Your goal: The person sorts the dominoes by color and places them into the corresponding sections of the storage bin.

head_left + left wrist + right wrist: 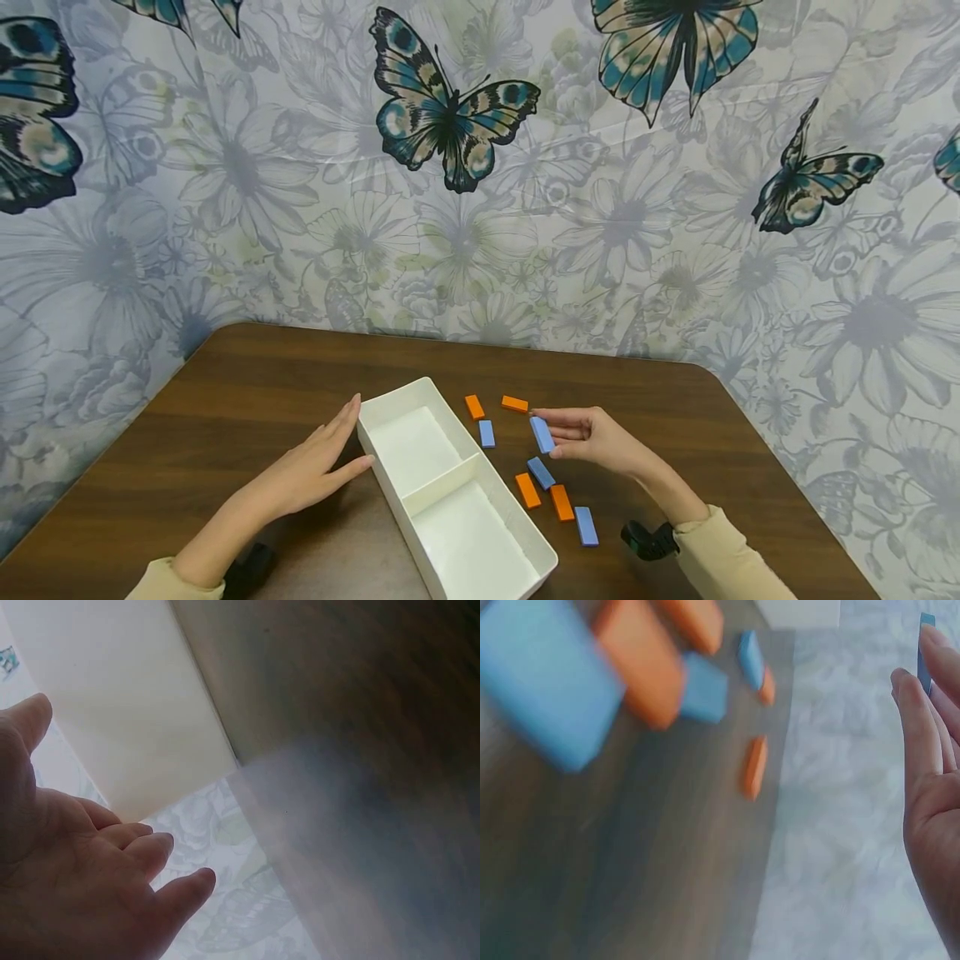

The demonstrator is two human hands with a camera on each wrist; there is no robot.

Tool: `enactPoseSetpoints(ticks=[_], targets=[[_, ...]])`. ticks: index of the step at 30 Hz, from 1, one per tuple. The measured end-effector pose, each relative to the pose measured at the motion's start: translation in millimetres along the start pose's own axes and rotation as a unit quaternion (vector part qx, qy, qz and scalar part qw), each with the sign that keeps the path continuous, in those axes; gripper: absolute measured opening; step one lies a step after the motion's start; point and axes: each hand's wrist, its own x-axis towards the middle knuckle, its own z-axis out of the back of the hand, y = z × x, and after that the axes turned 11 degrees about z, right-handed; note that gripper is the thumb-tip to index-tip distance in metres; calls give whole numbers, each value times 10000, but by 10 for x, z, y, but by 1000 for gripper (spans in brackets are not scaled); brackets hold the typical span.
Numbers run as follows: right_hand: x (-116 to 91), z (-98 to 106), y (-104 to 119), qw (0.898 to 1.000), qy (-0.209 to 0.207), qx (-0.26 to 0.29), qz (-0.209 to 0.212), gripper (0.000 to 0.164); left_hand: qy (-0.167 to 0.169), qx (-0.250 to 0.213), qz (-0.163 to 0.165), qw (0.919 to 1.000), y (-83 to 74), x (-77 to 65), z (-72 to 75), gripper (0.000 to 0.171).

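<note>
Between thumb and fingers my right hand (592, 435) pinches a blue block (542, 434), lifted over the right part of the table. The same blue block (925, 656) shows edge-on in the right wrist view. My left hand (318, 462) has its fingers extended and touches the left side of a white two-compartment box (486, 458). In the left wrist view that hand (97, 862) lies beside the box's outer wall (127, 697). Right of the box lie orange blocks, among them one orange block (527, 491), and blue blocks, such as one blue block (587, 527).
A brown wooden table (300, 367) carries everything. Behind it hangs a butterfly-and-flower cloth (480, 250). Farther back lie two orange blocks, one (474, 407) close to the box and another (514, 403) by the right fingertips. A divider (442, 483) splits the box crosswise.
</note>
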Motion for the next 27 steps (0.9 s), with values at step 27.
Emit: enactPoseSetpoints(ticks=[27], targets=[[1529,-1068,50,9873,1162,-988,-452,52,-117,-3,-86,9999,-22,-9,-2,82]])
